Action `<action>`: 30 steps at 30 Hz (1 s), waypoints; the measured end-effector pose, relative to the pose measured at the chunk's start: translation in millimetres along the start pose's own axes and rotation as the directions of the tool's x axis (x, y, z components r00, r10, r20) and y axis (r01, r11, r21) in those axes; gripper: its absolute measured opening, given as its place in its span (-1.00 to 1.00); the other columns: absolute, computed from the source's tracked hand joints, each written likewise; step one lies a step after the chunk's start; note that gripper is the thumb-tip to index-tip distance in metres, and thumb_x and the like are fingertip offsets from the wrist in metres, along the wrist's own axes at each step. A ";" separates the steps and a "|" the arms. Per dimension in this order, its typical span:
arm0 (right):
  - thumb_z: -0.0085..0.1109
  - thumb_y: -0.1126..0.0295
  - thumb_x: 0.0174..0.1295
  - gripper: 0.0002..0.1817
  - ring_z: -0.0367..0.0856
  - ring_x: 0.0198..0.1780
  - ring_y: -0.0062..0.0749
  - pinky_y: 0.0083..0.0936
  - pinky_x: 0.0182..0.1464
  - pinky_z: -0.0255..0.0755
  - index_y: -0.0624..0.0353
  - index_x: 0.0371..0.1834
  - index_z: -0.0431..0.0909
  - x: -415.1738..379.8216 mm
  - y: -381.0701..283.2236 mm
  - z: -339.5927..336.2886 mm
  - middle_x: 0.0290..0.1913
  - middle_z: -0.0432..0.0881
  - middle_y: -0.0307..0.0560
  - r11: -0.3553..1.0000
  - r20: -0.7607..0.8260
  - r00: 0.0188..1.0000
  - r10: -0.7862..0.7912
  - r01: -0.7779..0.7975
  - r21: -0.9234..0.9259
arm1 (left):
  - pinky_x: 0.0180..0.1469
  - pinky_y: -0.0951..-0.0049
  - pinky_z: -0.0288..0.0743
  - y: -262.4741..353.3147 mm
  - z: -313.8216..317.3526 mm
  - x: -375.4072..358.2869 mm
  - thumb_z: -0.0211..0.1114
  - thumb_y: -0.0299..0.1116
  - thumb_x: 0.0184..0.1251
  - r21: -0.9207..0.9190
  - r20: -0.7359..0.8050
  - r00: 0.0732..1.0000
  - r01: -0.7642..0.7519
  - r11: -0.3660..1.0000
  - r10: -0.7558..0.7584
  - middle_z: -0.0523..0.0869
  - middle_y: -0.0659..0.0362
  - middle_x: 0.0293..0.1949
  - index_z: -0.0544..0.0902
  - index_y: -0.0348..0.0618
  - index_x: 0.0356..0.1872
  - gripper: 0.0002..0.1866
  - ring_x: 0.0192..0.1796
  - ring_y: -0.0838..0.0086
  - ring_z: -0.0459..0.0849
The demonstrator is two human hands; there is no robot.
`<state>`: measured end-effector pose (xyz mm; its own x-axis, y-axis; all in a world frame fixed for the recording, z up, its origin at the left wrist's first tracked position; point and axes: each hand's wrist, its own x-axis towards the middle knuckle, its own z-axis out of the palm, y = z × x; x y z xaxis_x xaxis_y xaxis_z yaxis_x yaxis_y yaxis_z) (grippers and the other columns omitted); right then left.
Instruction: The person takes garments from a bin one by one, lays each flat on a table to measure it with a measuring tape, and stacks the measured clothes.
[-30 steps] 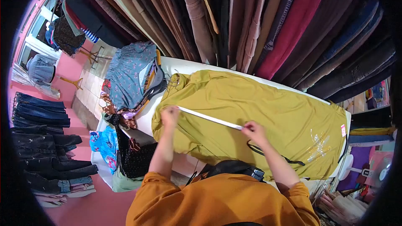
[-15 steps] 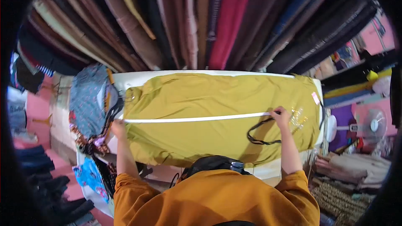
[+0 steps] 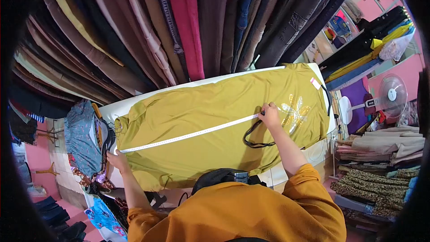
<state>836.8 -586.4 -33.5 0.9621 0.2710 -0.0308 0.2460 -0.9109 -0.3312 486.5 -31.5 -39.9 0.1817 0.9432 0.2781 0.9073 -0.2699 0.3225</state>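
Note:
A mustard-green garment [image 3: 188, 103] with a shiny flower design [image 3: 294, 112] lies spread over a white table. Across it a white measuring tape [image 3: 192, 133] is stretched nearly straight, slanting up to the right. My left hand [image 3: 118, 161] pinches the tape's end at the garment's left edge. Close to the flower, my right hand [image 3: 270, 116] grips the other end of the tape. A black cord loop [image 3: 253, 140] hangs from the right hand and rests on the cloth. Whatever else is inside the right fingers is hidden.
Trousers in many colours [image 3: 186, 22] hang in a row behind the table. A blue-grey patterned garment [image 3: 83, 132] is heaped at the table's left end. To the right are a fan [image 3: 392, 94] and stacks of folded clothes [image 3: 380, 143]. The white table edge [image 3: 215, 78] shows behind the garment.
The view has turned, so the table and tape now slant up to the right and the flower shows more sharply. Both hands keep their hold on the stretched tape.

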 end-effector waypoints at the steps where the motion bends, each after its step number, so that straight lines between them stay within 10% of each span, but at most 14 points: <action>1: 0.43 0.35 -0.21 -0.67 0.46 -0.15 0.05 -0.18 -0.05 0.41 0.20 -0.41 0.50 -0.7 -1.2 -1.0 -0.28 0.49 0.13 1.000 -0.001 1.000 0.002 -0.002 0.002 | 0.01 0.13 0.42 34.3 -16.9 -20.6 0.26 -0.41 0.12 0.046 -0.125 0.992 0.026 0.999 -0.021 0.56 -0.22 -0.03 0.48 -0.36 0.03 -0.57 0.01 -0.01 0.55; 5: 0.42 0.32 -0.19 -0.67 0.45 -0.13 0.04 -0.20 -0.01 0.40 0.20 -0.40 0.49 -2.0 -4.8 -3.9 -0.26 0.49 0.12 1.000 0.010 1.000 0.002 -0.001 -0.030 | 0.26 0.15 0.25 116.9 -13.3 -123.7 0.30 -0.44 0.08 -0.396 0.091 0.822 -0.488 0.778 0.562 0.49 -0.13 0.10 0.41 -0.35 0.14 -0.45 0.18 0.02 0.42; 9: 0.41 0.31 -0.17 -0.63 0.44 -0.10 0.05 -0.19 0.01 0.38 0.21 -0.34 0.47 -3.9 -5.9 -2.9 -0.21 0.47 0.14 0.999 0.006 1.000 0.005 -0.005 -0.033 | 0.43 0.11 -0.03 204.2 -18.8 -227.1 0.24 -0.15 0.19 -0.487 0.429 0.227 -0.757 0.436 0.874 0.24 -0.08 0.35 0.24 -0.26 0.32 -0.29 0.43 0.11 0.13; 23: 0.35 0.26 -0.15 -0.65 0.56 -0.27 -0.05 -0.29 -0.18 0.46 0.25 -0.40 0.48 20.5 118.5 -68.2 -0.38 0.56 0.10 0.849 0.153 0.986 -0.064 -0.027 0.528 | 0.46 0.02 -0.19 236.0 -15.7 -288.9 0.25 -0.05 0.15 -0.308 0.495 0.357 -0.780 0.544 0.792 0.13 -0.01 0.42 0.15 -0.16 0.39 -0.18 0.48 0.12 0.00; 30: 0.31 0.40 -0.18 -0.77 0.58 -0.43 -0.23 -0.36 -0.33 0.46 0.25 -0.48 0.50 41.5 307.8 -138.5 -0.47 0.58 0.04 0.965 -0.286 0.940 0.188 -0.122 0.232 | 0.45 -0.01 -0.18 236.5 -11.1 -295.1 0.23 -0.06 0.14 -0.248 0.481 0.412 -0.783 0.570 0.774 0.11 -0.03 0.43 0.15 -0.18 0.39 -0.19 0.48 0.08 -0.01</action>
<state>968.8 -898.7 -6.1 0.9839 -0.0055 0.1784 0.0923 -0.8399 -0.5349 643.2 -375.8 -35.7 0.9595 0.2726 -0.0708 0.2813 -0.9406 0.1902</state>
